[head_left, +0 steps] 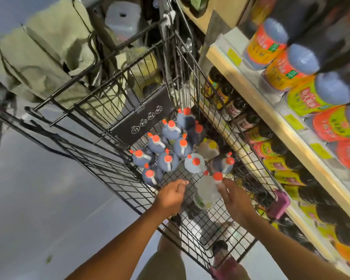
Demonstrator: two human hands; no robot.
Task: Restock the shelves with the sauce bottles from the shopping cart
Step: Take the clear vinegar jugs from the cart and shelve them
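Just left of the cap-up clear bottle (pixel 207 189), the left hand (pixel 171 196) hangs loosely curled, empty; the right hand (pixel 235 201) grips its neck.

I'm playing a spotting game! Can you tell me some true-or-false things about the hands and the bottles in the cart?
1. The right hand grips a clear bottle with a red cap. True.
2. The left hand holds a bottle too. False: it holds nothing and hangs over the cart.
3. Every bottle in the cart has a red cap. False: there is one yellow-capped bottle.
4. The shelves stand to the right of the cart. True.
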